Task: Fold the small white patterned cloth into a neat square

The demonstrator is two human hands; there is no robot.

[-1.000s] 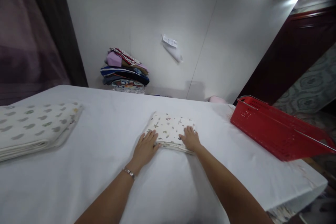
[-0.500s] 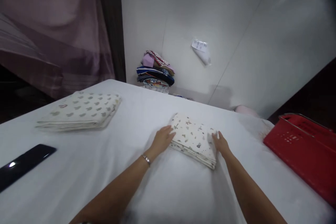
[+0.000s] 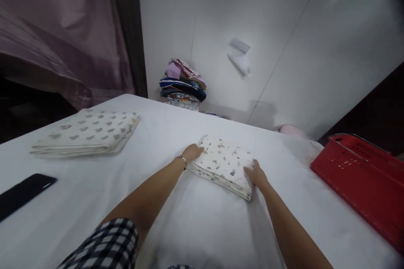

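A folded white cloth (image 3: 225,162) with a small scattered print lies on the white-covered table in front of me. Its stacked layers show along the near edge. My left hand (image 3: 193,152) is closed on the cloth's left edge, its fingertips partly hidden. At the right edge, my right hand (image 3: 257,175) grips the cloth, thumb on top and the other fingers along the side. To the left lies a larger folded white cloth (image 3: 91,130) with a grey-green print, which neither hand touches.
A black phone-like slab (image 3: 25,193) rests on the table (image 3: 142,138) at left. On the right stands a red plastic basket (image 3: 356,180) with a metal handle. Beyond the far edge, a pile of folded fabrics (image 3: 183,84) is against the wall (image 3: 277,8), which bears a paper (image 3: 240,56).
My left hand has shifted forward along the cloth's left edge, and its fingers have closed there. My right thumb now lies further over the top. The view has turned slightly.
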